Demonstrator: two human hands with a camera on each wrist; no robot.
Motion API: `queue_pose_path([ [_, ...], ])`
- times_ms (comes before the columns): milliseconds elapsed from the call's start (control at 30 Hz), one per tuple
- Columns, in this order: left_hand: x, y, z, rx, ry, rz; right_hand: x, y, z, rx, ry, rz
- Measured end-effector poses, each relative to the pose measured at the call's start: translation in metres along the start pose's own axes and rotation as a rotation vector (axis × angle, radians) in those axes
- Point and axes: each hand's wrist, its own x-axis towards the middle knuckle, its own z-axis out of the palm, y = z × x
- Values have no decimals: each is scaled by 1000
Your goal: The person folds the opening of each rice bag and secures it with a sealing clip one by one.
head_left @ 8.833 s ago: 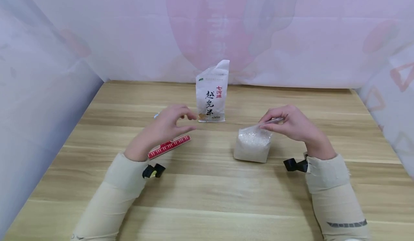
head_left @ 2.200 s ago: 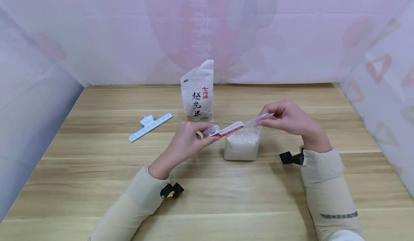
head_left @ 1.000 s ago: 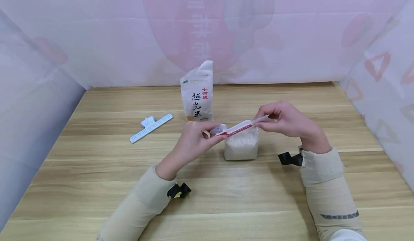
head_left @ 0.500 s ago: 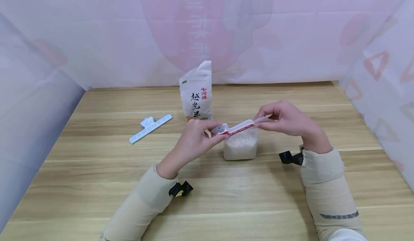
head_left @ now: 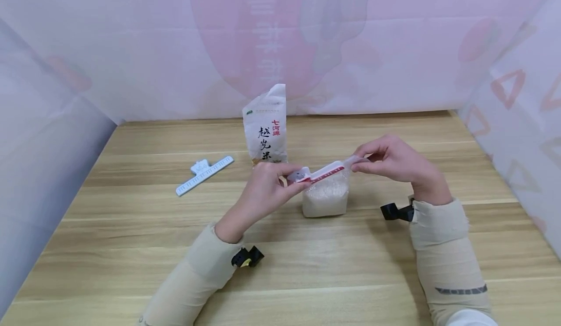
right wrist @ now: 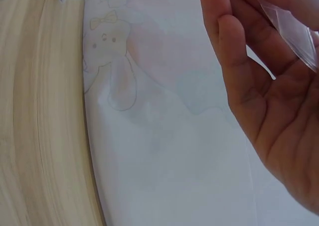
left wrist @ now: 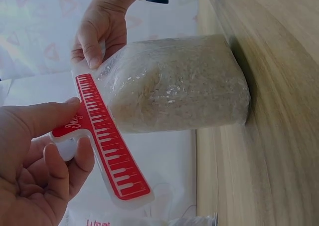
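Observation:
A clear bag of rice (head_left: 326, 200) stands on the wooden table. Across its gathered top lies a red and white bag clip (left wrist: 112, 141) printed with piano keys. My left hand (head_left: 264, 190) pinches this clip by its handle, thumb on the red face in the left wrist view. Opposite, my right hand (head_left: 394, 164) pinches the loose plastic end of the bag between thumb and fingers. The right wrist view shows that hand's palm (right wrist: 284, 111) with a corner of clear plastic (right wrist: 294, 36) at its fingers.
A light blue bag clip (head_left: 204, 175) of the same shape lies on the wooden table (head_left: 307, 277) at the left. Behind my left hand a white paper pouch (head_left: 268, 121) with printed characters stands upright. Printed cloth (head_left: 131, 63) hangs around the table's back and sides.
My left hand has picked up the red clip from the table and brought it to the bag's top, then slightly rightward along it. My right hand keeps pinching the bag's end.

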Motion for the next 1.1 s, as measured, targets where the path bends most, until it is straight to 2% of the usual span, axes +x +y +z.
queue_pose_path([
  [233, 2, 3, 3, -47, 28, -4, 3, -4, 2, -43, 9, 15],
  [467, 5, 5, 6, -75, 25, -29, 3, -7, 2, -60, 13, 48],
  [733, 8, 9, 10, -104, 48, 24, 3, -8, 5, -17, -1, 24],
  [933, 11, 10, 12, -93, 52, 28, 3, -5, 4, 13, -5, 38],
  [1100, 14, 12, 14, -107, 57, 67, 4, -4, 4, 39, -25, 45],
])
